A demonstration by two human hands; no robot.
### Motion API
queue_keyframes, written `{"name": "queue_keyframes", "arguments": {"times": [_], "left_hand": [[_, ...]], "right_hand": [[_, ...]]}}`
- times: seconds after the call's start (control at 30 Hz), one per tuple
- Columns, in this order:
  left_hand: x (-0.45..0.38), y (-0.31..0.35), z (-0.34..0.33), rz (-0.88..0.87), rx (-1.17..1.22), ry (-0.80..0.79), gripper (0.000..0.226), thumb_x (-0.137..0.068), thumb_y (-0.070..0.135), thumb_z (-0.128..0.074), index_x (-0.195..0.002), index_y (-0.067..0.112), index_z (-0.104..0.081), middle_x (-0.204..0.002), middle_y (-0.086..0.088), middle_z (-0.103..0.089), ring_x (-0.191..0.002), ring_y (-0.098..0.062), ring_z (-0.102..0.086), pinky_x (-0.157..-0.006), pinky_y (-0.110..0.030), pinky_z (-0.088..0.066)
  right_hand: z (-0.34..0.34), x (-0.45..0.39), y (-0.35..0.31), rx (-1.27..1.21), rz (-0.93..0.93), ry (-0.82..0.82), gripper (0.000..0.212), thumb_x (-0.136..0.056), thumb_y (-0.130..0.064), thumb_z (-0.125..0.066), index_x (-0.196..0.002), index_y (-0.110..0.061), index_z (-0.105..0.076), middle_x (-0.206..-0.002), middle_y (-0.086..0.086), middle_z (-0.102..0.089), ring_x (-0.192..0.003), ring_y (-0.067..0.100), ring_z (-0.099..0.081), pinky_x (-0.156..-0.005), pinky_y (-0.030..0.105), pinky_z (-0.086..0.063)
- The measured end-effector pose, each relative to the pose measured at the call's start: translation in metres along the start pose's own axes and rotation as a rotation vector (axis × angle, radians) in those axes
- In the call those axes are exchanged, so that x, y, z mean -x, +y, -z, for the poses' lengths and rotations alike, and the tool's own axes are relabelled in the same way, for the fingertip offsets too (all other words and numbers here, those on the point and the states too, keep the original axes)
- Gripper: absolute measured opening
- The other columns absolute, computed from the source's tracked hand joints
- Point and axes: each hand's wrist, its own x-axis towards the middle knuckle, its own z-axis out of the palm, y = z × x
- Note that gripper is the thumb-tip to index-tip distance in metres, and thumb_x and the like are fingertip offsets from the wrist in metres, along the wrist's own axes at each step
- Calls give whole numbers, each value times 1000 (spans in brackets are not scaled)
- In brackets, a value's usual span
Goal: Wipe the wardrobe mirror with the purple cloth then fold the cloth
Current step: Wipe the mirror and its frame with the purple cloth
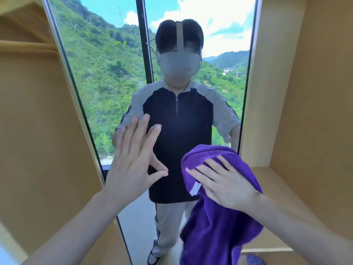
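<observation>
The tall wardrobe mirror [107,77] fills the middle of the head view and reflects a person with a headset, a window and green hills. My right hand [223,183] lies flat on the purple cloth [215,222] and presses it against the lower right of the glass; the rest of the cloth hangs down below the hand. My left hand [133,159] is open, fingers spread, its palm toward the mirror's lower left, holding nothing. I cannot tell whether it touches the glass.
Light wooden wardrobe panels [38,131] frame the mirror on the left, and a wooden side panel with a shelf [282,180] stands on the right. A blue patterned object [254,260] shows at the bottom right, partly hidden by the cloth.
</observation>
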Motion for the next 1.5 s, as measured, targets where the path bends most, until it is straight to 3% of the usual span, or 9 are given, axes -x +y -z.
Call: {"name": "queue_keyframes", "arguments": {"times": [0.17,0.27,0.5,0.73,0.87,1.1,1.27,1.4,1.5], "left_hand": [[0,2,-1,15,-10,7,127,-62,57,-90,-162,14,-25,-172,-10,-2,-159,-35,-3,-124,-61,-15],[0,2,-1,9,-28,18,127,-62,57,-89,-162,13,-24,-172,-10,1,-159,-35,-2,-127,-55,-8],[1,6,0,20,-44,42,125,-63,56,-89,-162,13,-26,-172,-11,-3,-159,-34,-4,-128,-50,-5],[-1,9,6,44,-46,31,129,-59,54,-92,-161,13,-27,-172,-16,-1,-159,-35,-1,-128,-47,2],[-4,3,13,31,-57,43,125,-61,55,-91,-161,14,-29,-172,-16,-1,-158,-37,-2,-127,-53,-4],[-55,-28,44,87,-132,122,128,-64,73,-78,-164,25,-14,-172,-12,6,-158,-33,12,-125,-56,3],[-112,-32,67,73,-153,173,135,-60,82,-73,-164,25,-9,-171,-14,8,-157,-34,13,-123,-54,10],[-127,-36,73,50,-121,96,140,-57,85,-72,-165,26,-4,-172,-12,11,-157,-36,10,-124,-63,-1],[-126,-38,72,32,-110,84,138,-59,86,-67,-165,27,-1,-172,-10,11,-157,-33,14,-125,-61,1]], "right_hand": [[25,-38,24,2,-200,152,75,-86,-30,-58,-155,-18,-31,-144,3,-38,-131,34,-36,-122,50,-8],[50,-79,58,18,-310,258,71,-93,-32,-48,-158,-16,-24,-149,7,-38,-137,38,-32,-123,52,-4],[85,-138,92,20,-504,400,64,-99,-31,-39,-160,-17,-23,-162,6,-34,-152,34,-22,-124,53,-6],[62,-91,60,91,37,138,75,-84,-28,-44,-157,-19,-28,-155,2,-36,-144,33,-25,-124,48,6],[54,-59,55,118,126,-4,82,-84,-26,-64,-157,-19,-28,-153,1,-45,-142,31,-30,-124,47,2],[99,-82,127,76,-366,156,77,-89,-26,-42,-161,-18,-14,-156,11,-34,-145,38,-28,-125,46,-6],[132,-133,150,35,-472,240,67,-97,-27,-38,-160,-13,-19,-162,10,-31,-152,34,-22,-126,49,-11],[143,-170,143,88,-472,261,69,-95,-28,-40,-160,-13,-21,-162,9,-32,-150,37,-26,-124,55,-14],[140,-181,135,120,-444,284,71,-95,-29,-42,-160,-13,-22,-162,9,-34,-149,38,-28,-123,57,-13]]}}
